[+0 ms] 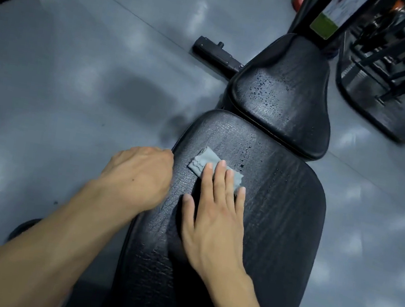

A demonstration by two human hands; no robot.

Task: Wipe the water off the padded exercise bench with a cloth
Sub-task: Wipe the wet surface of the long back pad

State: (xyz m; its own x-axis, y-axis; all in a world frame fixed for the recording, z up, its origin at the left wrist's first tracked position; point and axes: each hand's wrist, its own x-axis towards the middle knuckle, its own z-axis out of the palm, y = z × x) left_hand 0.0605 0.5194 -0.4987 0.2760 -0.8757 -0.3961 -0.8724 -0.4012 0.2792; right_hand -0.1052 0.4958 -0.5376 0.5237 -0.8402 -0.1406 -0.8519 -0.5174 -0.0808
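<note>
Grey gym floor; black cracked-vinyl bench runs near-to-far. Right hand flat, fingers together, pressing folded grey cloth. Left hand curls over bench's left edge.

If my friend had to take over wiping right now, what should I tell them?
Right hand: flat, fingers straight, pressing the grey cloth onto the near bench pad.
Left hand: curled over that pad's left edge, bracing.
Done: the pad around the hands looks mostly wiped.
Left: drops just beyond the cloth, and many water drops on the far seat pad.
</note>
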